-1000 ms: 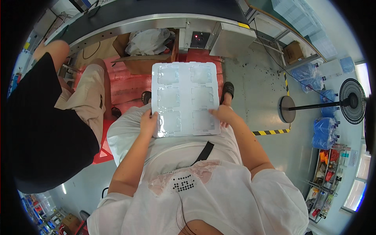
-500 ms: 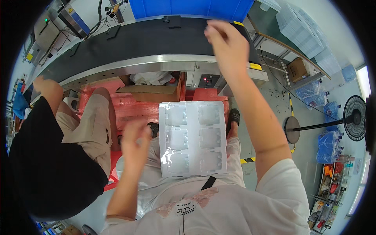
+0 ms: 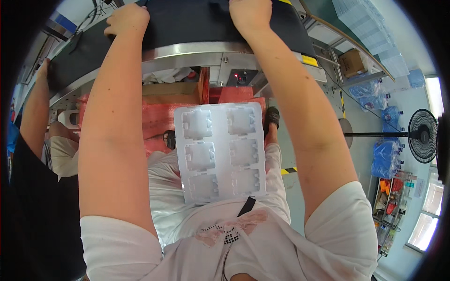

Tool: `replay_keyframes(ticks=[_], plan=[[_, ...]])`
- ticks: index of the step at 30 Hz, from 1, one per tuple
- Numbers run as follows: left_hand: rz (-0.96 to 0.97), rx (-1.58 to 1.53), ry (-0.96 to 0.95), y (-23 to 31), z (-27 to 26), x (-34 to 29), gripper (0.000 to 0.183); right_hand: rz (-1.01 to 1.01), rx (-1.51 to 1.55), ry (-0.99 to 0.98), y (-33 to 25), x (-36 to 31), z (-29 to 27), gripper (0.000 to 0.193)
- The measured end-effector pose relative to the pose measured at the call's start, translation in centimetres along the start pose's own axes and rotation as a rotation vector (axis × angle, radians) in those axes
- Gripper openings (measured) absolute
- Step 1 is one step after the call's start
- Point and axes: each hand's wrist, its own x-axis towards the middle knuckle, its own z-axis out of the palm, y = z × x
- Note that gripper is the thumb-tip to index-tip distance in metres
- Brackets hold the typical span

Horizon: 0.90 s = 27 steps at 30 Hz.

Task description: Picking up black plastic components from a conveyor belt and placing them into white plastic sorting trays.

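Observation:
Both my arms stretch forward over the black conveyor belt. My left hand is over its far part, fingers curled in and closed, with a dark edge by the fingertips; what it holds, if anything, I cannot make out. My right hand is at the top edge of the view, to the right. Its fingers bend inward and are partly cut off, so anything in them is hidden. A white plastic tray with several square recesses lies across my lap, touched by neither hand. Its recesses look empty.
A co-worker's arm reaches to the belt at the left. Below the belt are a control box with a red light and a cardboard box. To the right stand a fan, stacked trays and wrapped blue bottles.
My left hand has risen from beside the tray to the belt. My right hand has moved forward and slightly left. The view has shifted, and the blue bin has left it.

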Motion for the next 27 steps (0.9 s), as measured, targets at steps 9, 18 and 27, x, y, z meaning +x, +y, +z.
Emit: replay_keyframes(ticks=[9, 18, 27], plan=[[0.384, -0.836, 0.108, -3.4, -0.8, -2.6, 0.049, 0.288, 0.860, -0.873, -4.7, -8.4, -14.3, 0.022], [0.224, -1.275, -0.244, -4.4, -8.9, -18.5, 0.025, 0.292, 0.134, -1.210, 10.1, -21.8, -8.8, 0.029], [0.257, -0.944, -1.014, -5.8, 1.9, -24.8, 0.020, -0.114, -0.317, -1.029, 5.1, -30.0, -13.1, 0.052]])
